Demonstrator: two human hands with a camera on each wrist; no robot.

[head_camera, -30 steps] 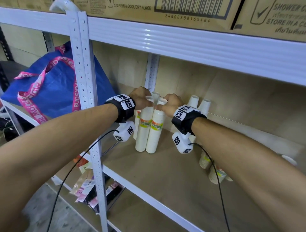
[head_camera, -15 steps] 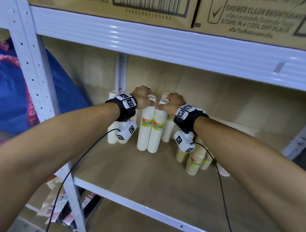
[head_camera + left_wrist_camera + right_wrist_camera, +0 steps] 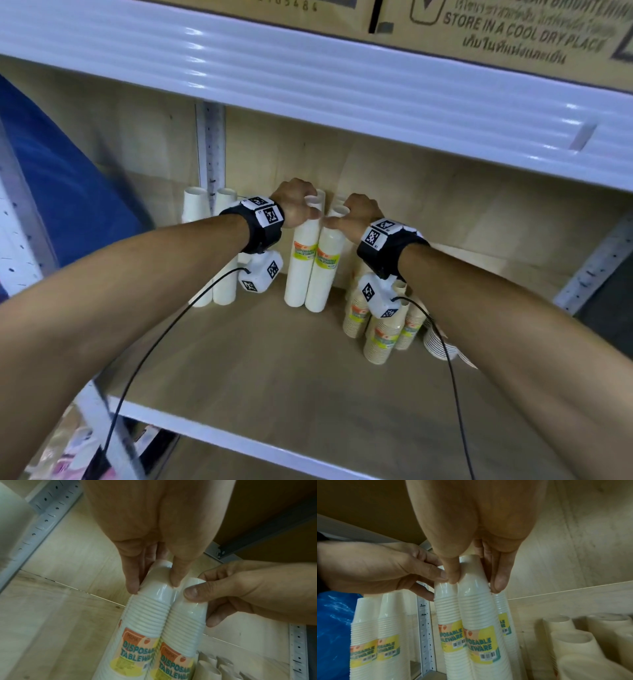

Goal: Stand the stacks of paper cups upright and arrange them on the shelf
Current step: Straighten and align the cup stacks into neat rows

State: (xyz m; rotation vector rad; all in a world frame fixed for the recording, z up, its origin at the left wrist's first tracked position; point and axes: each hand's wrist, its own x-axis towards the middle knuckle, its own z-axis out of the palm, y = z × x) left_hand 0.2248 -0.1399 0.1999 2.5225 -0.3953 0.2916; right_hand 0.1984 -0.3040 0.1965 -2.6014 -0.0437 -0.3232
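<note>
Two tall white cup stacks with yellow-orange labels stand upright side by side on the wooden shelf (image 3: pixel 274 377). My left hand (image 3: pixel 298 205) pinches the top of the left stack (image 3: pixel 301 263), thumb and fingers round its top cup (image 3: pixel 157 580). My right hand (image 3: pixel 352 216) grips the top of the right stack (image 3: pixel 323 270) the same way (image 3: pixel 474 574). Two more white stacks (image 3: pixel 224 246) stand upright at the far left by the rear post. Another white stack (image 3: pixel 502 616) stands behind the held pair.
Shorter beige cup stacks (image 3: pixel 380 339) stand under my right wrist, with a pile of white plates or lids (image 3: pixel 438 342) beside them. A white beam (image 3: pixel 342 89) bearing cardboard boxes runs overhead. A blue bag (image 3: pixel 68 192) lies left of the shelf post.
The head view has swung right and closer; both hands keep hold of the two stack tops, which stay upright in about the same spot.
</note>
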